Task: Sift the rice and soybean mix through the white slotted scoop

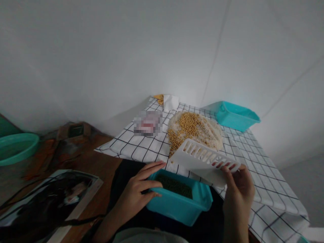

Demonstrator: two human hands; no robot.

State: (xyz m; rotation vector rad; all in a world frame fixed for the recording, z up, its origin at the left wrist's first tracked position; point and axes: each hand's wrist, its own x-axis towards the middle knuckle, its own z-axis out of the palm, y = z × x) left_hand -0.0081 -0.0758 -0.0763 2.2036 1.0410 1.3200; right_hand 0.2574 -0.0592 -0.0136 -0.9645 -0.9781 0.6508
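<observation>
My left hand (140, 190) grips the near left rim of a teal plastic tub (177, 206) that rests on my lap and holds small dark green beans (176, 185). My right hand (239, 185) holds a white slotted plastic scoop (202, 160) by its right end, tilted over the tub's far right corner. Just beyond the scoop lies a heap of yellow beans mixed with white grains (193, 130) on a white cloth with a black grid (253, 162).
A second teal tub (236, 116) stands at the cloth's far right by the wall. A green round basin (16, 146) sits at the far left. A dark glossy bag (45, 199) lies on the brown wooden table (101, 165). A blurred pinkish item (148, 123) rests on the cloth.
</observation>
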